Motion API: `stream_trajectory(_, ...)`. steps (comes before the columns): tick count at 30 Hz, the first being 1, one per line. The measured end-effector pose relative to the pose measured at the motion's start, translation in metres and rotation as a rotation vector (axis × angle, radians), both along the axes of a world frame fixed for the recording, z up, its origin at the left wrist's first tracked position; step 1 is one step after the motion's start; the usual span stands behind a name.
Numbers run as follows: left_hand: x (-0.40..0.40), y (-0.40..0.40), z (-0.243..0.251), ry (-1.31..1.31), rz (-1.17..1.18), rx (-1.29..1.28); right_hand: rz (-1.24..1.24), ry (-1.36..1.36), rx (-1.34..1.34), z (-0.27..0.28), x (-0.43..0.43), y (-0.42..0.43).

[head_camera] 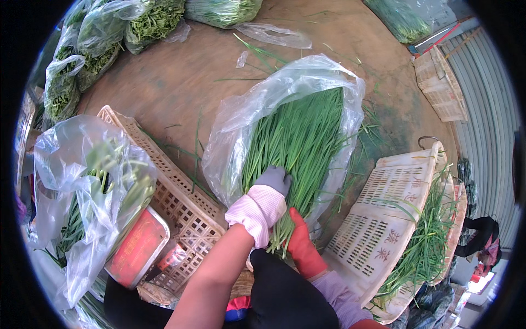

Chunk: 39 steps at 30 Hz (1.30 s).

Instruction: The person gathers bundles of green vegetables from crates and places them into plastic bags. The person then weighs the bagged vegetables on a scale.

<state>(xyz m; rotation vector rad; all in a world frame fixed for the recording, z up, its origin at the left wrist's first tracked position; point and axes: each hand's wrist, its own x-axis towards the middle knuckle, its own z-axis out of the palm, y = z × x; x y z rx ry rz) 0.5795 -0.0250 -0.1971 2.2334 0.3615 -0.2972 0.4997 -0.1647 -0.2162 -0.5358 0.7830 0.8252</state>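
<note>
Long green leafy stalks, like Chinese chives (300, 127), lie bundled in an open clear plastic bag (230, 135) on the floor before me. My left hand (274, 181), in a grey glove with a pale checked cuff, presses on the leaves near the bag's mouth; its fingertips are partly hidden among them. My right hand (302, 242), in an orange-red rubber glove, is at the pale stem ends, thumb up along their right side. Its fingers are partly hidden behind the stems, so its grip cannot be told.
A plastic crate (185, 205) stands at left beside a red-topped scale (141, 246) and a bag of greens (94, 197). At right, a white crate (382, 205) holds loose green leaves (427, 242). Bagged vegetables (156, 20) line the back left. Another person (481, 238) is at far right.
</note>
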Motion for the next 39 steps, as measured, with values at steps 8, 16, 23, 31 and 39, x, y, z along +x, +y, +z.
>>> stream_trajectory(8, -0.032, -0.004, 0.017, -0.414, 0.529, -0.518, -0.006, -0.037, 0.063, -0.009, 0.002, -0.010)
stream_trajectory(16, -0.108, 0.015, 0.025, 0.054, 0.839, -1.280, -0.103, -0.144, 0.301, 0.015, 0.010, 0.000)
stream_trajectory(23, -0.096, 0.096, 0.050, -0.373, 0.857, -0.649, -0.155, -0.132, 0.489, 0.012, 0.011, -0.012)
stream_trajectory(31, -0.080, 0.058, 0.036, -0.039, -0.044, 0.391, -0.148, -0.077, 0.337, 0.014, 0.012, -0.014)
stream_trajectory(39, -0.084, 0.038, 0.008, 0.020, -0.186, 0.220, -0.016, -0.218, 0.176, 0.025, 0.012, -0.011)
